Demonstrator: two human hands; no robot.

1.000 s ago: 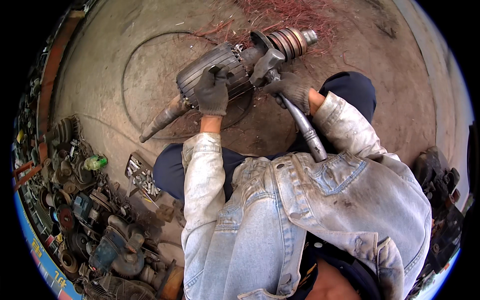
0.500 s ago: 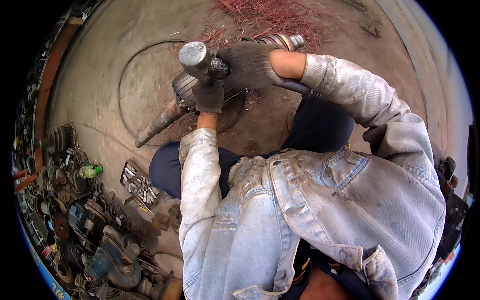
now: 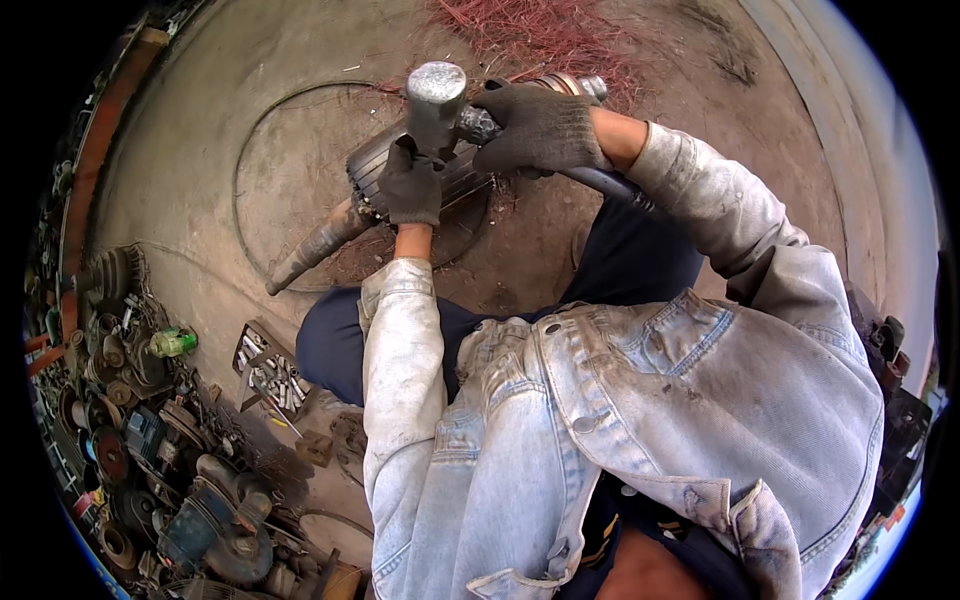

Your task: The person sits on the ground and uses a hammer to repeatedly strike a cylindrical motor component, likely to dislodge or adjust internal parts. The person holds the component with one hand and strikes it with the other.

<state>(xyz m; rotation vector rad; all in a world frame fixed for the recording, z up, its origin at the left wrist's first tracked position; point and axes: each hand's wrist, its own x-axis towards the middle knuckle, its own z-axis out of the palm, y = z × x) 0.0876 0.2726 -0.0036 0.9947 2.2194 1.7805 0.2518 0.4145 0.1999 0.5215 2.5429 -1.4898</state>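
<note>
My right hand (image 3: 540, 128), in a dark knit glove, is closed round the handle of a hammer just behind its head. The heavy metal hammer head (image 3: 436, 98) sits above the left hand, and the grey handle runs back under my right forearm. My left hand (image 3: 410, 187), gloved too, is closed at the near side of a ribbed cylindrical motor rotor (image 3: 372, 168). Whatever its fingers hold is hidden by the glove and the hammer head. From the rotor a rusty shaft (image 3: 318, 247) slants down to the left; its other end, with rings, shows beyond my right hand.
Red wire scraps (image 3: 550, 35) lie on the floor beyond the rotor, and a cable loop (image 3: 238, 190) surrounds its left side. At lower left stand a box of small metal pieces (image 3: 268, 375), a green bottle (image 3: 173, 342) and heaped motor parts (image 3: 210, 520).
The hammer head has shifted right and a little up, with my right hand moving right along with it. My left hand stays close to the same spot by the rotor.
</note>
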